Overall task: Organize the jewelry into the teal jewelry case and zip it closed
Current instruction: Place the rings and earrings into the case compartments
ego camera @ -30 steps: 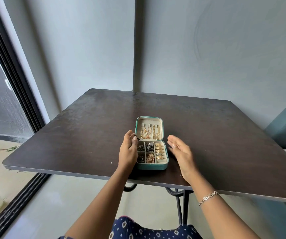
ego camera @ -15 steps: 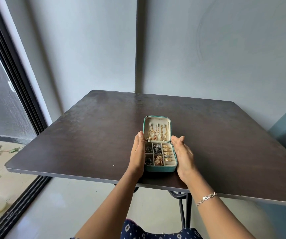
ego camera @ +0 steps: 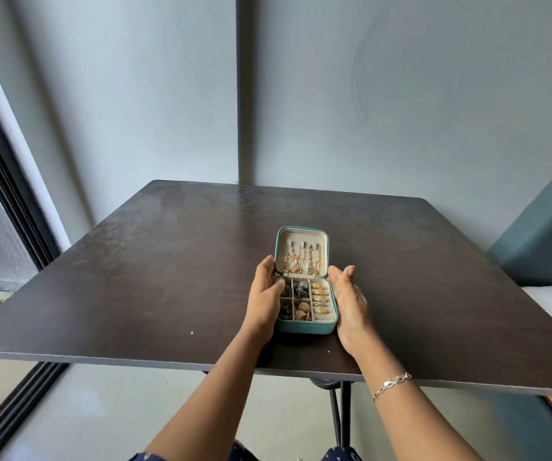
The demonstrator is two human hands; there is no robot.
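The teal jewelry case [ego camera: 304, 327] lies open near the front edge of the dark table [ego camera: 168, 261], its lid [ego camera: 302, 236] standing upright. Gold chains [ego camera: 302, 261] hang inside the lid. Gold rings [ego camera: 321, 297] fill the right column, and earrings [ego camera: 301, 289] sit in the small compartments. My left hand [ego camera: 263, 301] holds the case's left side, fingers along the wall and thumb over the rim at the top-left compartment. My right hand [ego camera: 349, 301] rests flat against the right side with straight fingers.
A grey wall stands right behind the table. A teal upholstered seat [ego camera: 540, 241] is at the right. A dark sliding-door frame [ego camera: 8, 201] runs down the left. The table's front edge [ego camera: 168, 361] lies just below the case. A silver bracelet [ego camera: 391, 385] circles my right wrist.
Both hands have closed in from beside the case until they touch its sides. My left thumb has come over the rim.
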